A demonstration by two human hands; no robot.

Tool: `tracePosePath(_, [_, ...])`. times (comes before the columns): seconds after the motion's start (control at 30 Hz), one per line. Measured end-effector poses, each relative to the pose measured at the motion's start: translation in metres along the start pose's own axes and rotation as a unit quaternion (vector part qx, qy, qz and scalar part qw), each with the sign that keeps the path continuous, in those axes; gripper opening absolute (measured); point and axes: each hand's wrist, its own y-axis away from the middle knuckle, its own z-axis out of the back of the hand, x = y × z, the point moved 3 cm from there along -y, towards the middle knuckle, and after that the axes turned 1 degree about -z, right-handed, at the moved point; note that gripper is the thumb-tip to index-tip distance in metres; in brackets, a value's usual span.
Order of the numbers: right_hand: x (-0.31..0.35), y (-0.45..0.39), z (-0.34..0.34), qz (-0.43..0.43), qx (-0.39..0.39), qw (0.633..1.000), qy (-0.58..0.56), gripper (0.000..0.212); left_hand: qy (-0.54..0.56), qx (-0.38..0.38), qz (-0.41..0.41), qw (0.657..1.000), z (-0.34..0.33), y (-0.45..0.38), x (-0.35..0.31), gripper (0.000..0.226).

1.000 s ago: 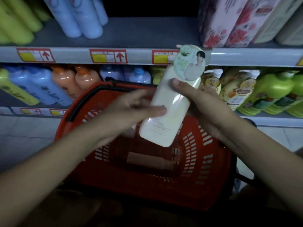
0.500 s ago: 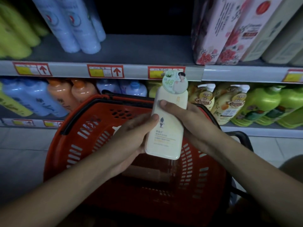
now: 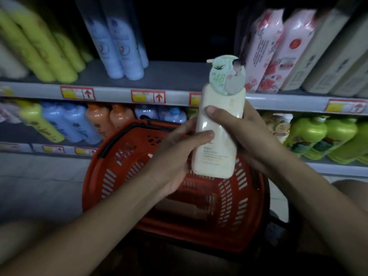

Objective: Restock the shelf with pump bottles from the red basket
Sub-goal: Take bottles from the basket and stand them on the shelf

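Cream pump bottle (image 3: 217,136) up in both hands, just right of centre frame, held nearly upright with a slight lean to 1 o'clock, hovering above the red basket (image 3: 123,176). Right hand (image 3: 245,136) wraps it from the 3 o'clock side, thumb laid across the front of the body, fingers (image 3: 249,108) curling behind; that is a firm clasp on the bottle. Left hand (image 3: 179,156) comes in from 9 o'clock, thumb pressed flat on the front near the middle, palm cupping the lower left edge, so it too is closed around the bottle. Both forearms run in from the bottom corners, bare.

Over the pump head hangs a round pale-green tag (image 3: 227,76), and the number "48" reads clearly on it with a leaf sketch above; the rest of the tag is blurred. Small print sits on the bottle's lower front, too fine to read.

Out at 12 o'clock, the grey shelf (image 3: 175,76) has bare space right behind the bottle's top. Red-and-yellow price labels (image 3: 148,96) with up arrows line its edge. Blue bottles (image 3: 119,46) stand at 11 o'clock, yellow bottles (image 3: 39,50) at 10, pink floral packs (image 3: 274,52) at 1. Lower down, green pump bottles (image 3: 322,138) at 3 o'clock, orange bottles (image 3: 107,118) at 9.
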Motion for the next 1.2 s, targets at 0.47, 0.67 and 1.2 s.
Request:
tracePosePath(0.47, [0.217,0.03,-0.047,0.247,-0.048,0.956,0.152,0.052,-0.003,0.033,-0.218,0.975,-0.056,0.029,-0.2,0.046])
tracePosePath(0.67, [0.26,-0.015,-0.058,0.318,-0.057,0.94,0.11,0.059,-0.19,-0.035,-0.319,0.928,-0.052,-0.006,-0.27,0.068])
tracePosePath(1.2, [0.29,-0.186,-0.11,0.305,-0.041,0.941,0.138,0.07,-0.259,-0.219,-0.404,0.85,0.004,-0.134,-0.342,0.056])
